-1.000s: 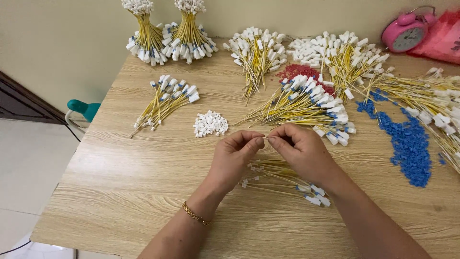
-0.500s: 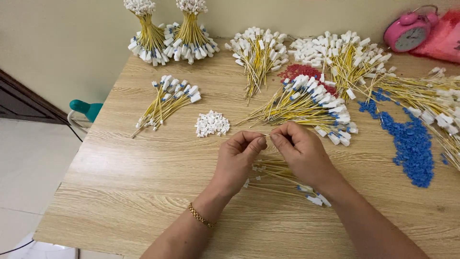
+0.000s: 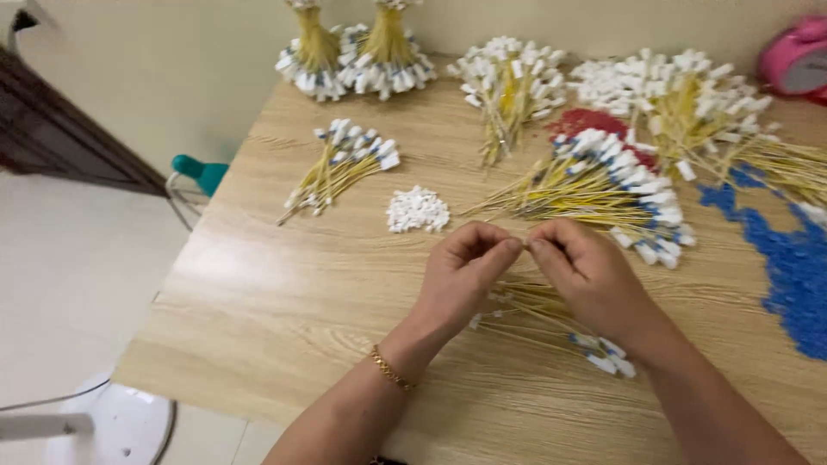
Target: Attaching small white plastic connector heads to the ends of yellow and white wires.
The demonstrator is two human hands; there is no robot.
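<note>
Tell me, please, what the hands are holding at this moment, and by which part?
The left hand and right hand meet fingertip to fingertip, pinching something too small to identify. The thin yellow wires lie beneath them.

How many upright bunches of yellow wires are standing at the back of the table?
2: the left upright bunch and the right upright bunch stand side by side at the table's back edge. Their tops are cut off.
</note>
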